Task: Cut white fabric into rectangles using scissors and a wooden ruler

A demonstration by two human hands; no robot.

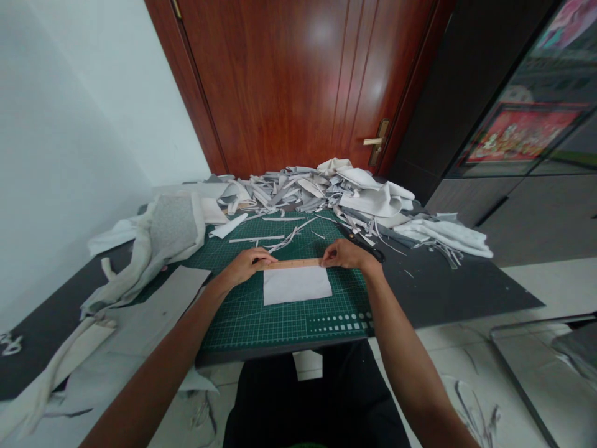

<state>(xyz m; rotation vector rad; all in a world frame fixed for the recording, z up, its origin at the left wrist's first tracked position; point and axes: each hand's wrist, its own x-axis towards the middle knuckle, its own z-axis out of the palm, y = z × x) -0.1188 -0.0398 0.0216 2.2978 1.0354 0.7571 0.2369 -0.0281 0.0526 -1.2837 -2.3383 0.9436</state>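
Observation:
A wooden ruler (293,264) lies along the far edge of a white fabric piece (297,286) on the green cutting mat (237,320). My left hand (249,264) pinches the ruler's left end, fingers bent over it. At the other end, my right hand (345,254) grips the ruler with thumb and fingertips. Beyond my right hand is a pair of black-handled scissors (373,249), partly hidden by the hand and scraps. Thin cut strips (256,239) are scattered on the mat just past the ruler.
Heaped grey and white fabric scraps (298,190) line the table's back edge against a wooden door (289,87). Larger cloth pieces (172,227) drape over the left side. Dark tabletop (457,289) extends to the right. Loose strips lie on the tiled floor (466,348).

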